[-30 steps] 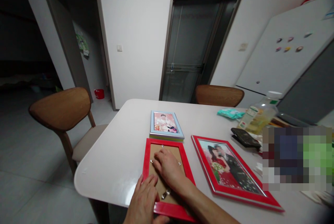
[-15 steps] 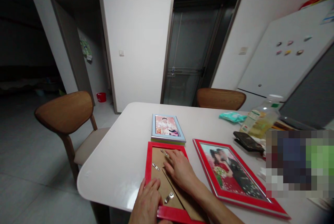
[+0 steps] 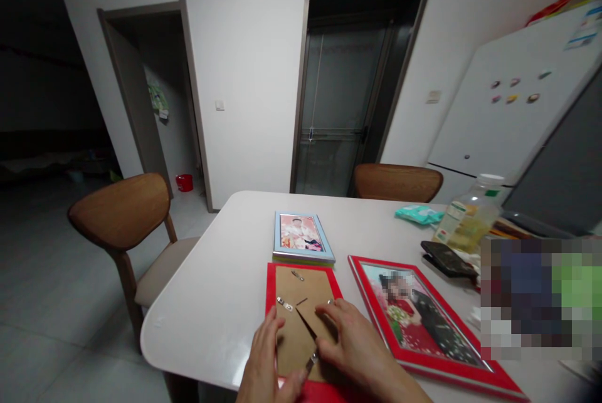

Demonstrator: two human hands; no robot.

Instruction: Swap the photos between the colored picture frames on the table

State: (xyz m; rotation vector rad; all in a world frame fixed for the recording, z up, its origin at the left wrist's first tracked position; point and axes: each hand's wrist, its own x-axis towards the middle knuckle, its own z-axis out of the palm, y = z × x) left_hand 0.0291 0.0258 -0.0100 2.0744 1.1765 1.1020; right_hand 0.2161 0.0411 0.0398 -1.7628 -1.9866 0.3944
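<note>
A red frame (image 3: 271, 284) lies face down at the table's near edge, its brown backing board (image 3: 296, 334) showing with several metal clips. My left hand (image 3: 266, 359) rests on the frame's left side, fingers apart, thumb near the lower clip (image 3: 311, 360). Over the right part of the board is my right hand (image 3: 350, 340), its fingers bent and spread, fingertips near the right clip and thumb near the lower one. Behind is a light blue frame (image 3: 301, 234) with a photo. To the right lies another red frame (image 3: 414, 315), photo up.
On the white table (image 3: 202, 303) at the right are a bottle of yellowish liquid (image 3: 465, 221), a teal packet (image 3: 417, 214) and a dark wallet-like object (image 3: 448, 259). Wooden chairs stand at the left (image 3: 125, 209) and far side (image 3: 397, 182). A blurred patch covers the right edge.
My right hand has moved from the top clip down and right, uncovering more of the board. My left hand has shifted slightly, its thumb now over the board's lower part. The view has tilted slightly.
</note>
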